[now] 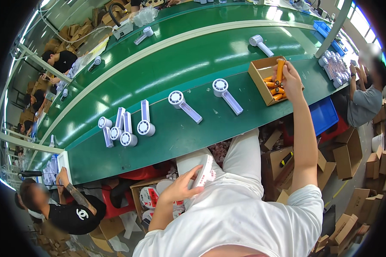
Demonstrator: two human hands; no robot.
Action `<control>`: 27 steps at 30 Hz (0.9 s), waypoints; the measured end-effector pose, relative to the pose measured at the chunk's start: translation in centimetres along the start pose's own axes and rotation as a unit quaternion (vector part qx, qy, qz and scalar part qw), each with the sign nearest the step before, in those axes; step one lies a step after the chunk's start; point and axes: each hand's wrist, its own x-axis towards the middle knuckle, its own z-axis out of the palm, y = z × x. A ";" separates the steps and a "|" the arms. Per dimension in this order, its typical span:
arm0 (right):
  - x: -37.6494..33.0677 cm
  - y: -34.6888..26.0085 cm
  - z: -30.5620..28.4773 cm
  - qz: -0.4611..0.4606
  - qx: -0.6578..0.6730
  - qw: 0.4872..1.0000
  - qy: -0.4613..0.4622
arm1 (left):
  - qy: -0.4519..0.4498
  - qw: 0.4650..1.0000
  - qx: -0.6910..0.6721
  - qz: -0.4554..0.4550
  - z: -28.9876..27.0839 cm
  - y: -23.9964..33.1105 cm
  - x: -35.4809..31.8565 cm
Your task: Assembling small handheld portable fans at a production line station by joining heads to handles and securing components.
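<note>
My right hand (pixel 292 81) is raised over an open cardboard box (pixel 257 84) at the right of the bench and grips an orange cylindrical battery (pixel 280 71). Several more orange batteries (pixel 277 91) lie inside that box. Low in front of my lap, my left hand (pixel 182 185) is closed round a white tape roll (pixel 205 171) with red print, seen edge-on. On the green bench stretch several pale handheld fans: one (pixel 227 96) left of the box, another (pixel 184 106) further left, and a cluster (pixel 124 128) at the left.
Behind the bench runs a green conveyor (pixel 180 53) carrying a few fans (pixel 261 45). A blue bin (pixel 324 115) sits by the bench's right edge. Under the bench, a carton holds more rolls (pixel 149 197). Co-workers sit at left (pixel 73 210) and right (pixel 364 103); cartons (pixel 347 154) fill the floor.
</note>
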 end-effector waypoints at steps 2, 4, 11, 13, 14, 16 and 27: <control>-3.9 -3.0 2.8 0.063 0.179 0.981 -0.041 | -0.041 0.992 -0.117 0.024 -0.6 1.6 0.6; -6.6 -3.8 4.9 0.048 0.156 0.984 -0.070 | 0.028 0.907 -0.382 0.174 0.3 2.9 2.1; -14.0 -7.0 12.1 0.063 0.214 0.969 -0.102 | 0.210 0.884 -0.337 0.246 1.2 3.1 7.6; -15.7 -6.6 13.0 0.072 0.231 0.963 -0.121 | 0.268 0.885 -0.260 0.278 1.1 3.3 8.7; -16.4 -6.1 13.2 0.072 0.243 0.956 -0.146 | 0.298 0.894 -0.208 0.264 1.0 4.3 8.5; -18.1 -5.5 13.6 0.098 0.231 0.955 -0.159 | 0.342 0.897 -0.112 0.256 0.9 4.8 9.0; -22.1 -7.5 16.9 0.081 -0.045 0.969 -0.230 | 0.420 0.846 -0.166 0.284 1.5 3.3 9.7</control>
